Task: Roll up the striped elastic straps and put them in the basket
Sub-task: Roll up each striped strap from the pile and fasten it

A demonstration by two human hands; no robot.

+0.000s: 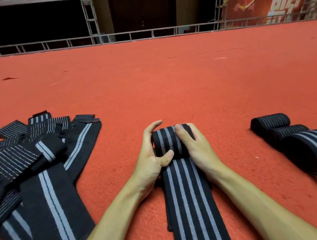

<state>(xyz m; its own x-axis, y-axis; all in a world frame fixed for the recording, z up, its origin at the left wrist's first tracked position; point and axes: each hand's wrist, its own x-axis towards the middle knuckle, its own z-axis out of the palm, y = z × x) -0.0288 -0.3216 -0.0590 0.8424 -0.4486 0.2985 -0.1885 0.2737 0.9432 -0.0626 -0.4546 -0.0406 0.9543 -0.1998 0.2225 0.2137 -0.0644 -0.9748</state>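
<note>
The flat tail of the four-stripe elastic strap (191, 205) lies nearest, running up the red carpet (168, 75) between the two forearms to where it winds into a thick roll (166, 141). The left hand (152, 162) has its grip clamped on the roll's left end, thumb pressed on the near face and fingers curved round the far side. The right hand (195, 148) has its grip closed over the top and right end, fingers curled down onto the stripes. To the left lies a loose pile of unrolled straps (41, 172), overlapping one another. To the right, three finished rolls (297, 135) sit side by side, touching. No basket is in view.

The strap looks light, soft and springy (woven elastic, so it probably wants to unwind the moment pressure eases), with a textured weave that should not slip much. The best hold, I judge, is across the full width at both ends of the roll, with tension on the tail so the layers stack square and do not telescope sideways.
</note>
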